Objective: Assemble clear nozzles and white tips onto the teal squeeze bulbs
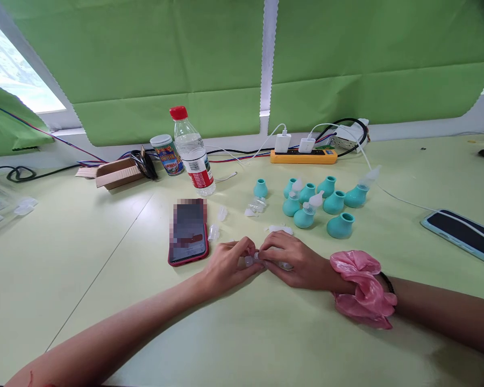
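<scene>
My left hand (230,263) and my right hand (287,259) meet over the table, fingertips pinched together around a small clear plastic piece (249,261). Its exact shape is partly covered by my fingers. Just beyond my right hand lies a white translucent piece (280,229). Clear plastic caps (213,233) rest between my left hand and a red-cased phone (188,231). Farther back, several teal rubber bulbs (340,226) stand in a group, some with translucent nozzles (316,199) fitted on top. More clear parts (257,205) lie beside a lone teal bulb (260,188).
A water bottle (194,153) with a red cap stands by a patterned can (168,155) and an open cardboard box (120,173). Behind the bulbs is a yellow power strip (304,156) with white chargers. A cable runs to a second phone (463,236) at right. Plastic bags (4,207) lie far left.
</scene>
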The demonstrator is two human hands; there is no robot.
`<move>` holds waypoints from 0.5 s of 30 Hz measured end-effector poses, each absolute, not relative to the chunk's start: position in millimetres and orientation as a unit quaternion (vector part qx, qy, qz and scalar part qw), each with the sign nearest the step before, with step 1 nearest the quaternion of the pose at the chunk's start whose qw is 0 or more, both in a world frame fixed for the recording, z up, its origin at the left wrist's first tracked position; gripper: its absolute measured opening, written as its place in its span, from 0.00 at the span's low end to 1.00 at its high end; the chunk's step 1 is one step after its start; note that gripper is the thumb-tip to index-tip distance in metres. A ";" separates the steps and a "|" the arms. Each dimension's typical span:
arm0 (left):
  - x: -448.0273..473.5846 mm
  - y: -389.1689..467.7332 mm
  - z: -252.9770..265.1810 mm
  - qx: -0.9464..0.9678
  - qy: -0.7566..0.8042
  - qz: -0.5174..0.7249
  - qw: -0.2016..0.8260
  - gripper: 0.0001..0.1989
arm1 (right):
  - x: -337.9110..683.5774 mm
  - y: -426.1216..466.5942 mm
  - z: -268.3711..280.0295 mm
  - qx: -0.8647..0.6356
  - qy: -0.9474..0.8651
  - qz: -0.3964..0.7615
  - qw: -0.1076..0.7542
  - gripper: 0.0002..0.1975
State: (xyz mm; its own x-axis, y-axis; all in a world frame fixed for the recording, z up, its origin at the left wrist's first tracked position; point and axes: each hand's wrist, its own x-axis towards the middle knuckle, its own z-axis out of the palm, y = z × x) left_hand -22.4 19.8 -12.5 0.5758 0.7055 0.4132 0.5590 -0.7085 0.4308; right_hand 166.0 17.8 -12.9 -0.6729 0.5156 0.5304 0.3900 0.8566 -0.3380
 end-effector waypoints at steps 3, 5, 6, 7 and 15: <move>-22.4 19.8 -13.1 0.878 0.362 0.285 0.125 0.11 | 166.4 17.0 -12.1 -0.253 -0.911 0.097 0.310 0.08; -22.2 19.8 -13.5 0.878 0.366 0.285 0.121 0.11 | 166.8 16.4 -11.7 -0.254 -0.913 0.097 0.304 0.09; -22.1 19.8 -13.6 0.877 0.367 0.286 0.118 0.12 | 166.9 16.2 -11.5 -0.254 -0.914 0.097 0.301 0.09; -21.9 19.8 -13.5 0.877 0.367 0.287 0.117 0.12 | 166.9 16.1 -11.4 -0.253 -0.915 0.097 0.300 0.10; -22.6 20.0 -12.9 0.879 0.361 0.289 0.112 0.12 | 166.4 15.8 -11.3 -0.256 -0.915 0.090 0.300 0.11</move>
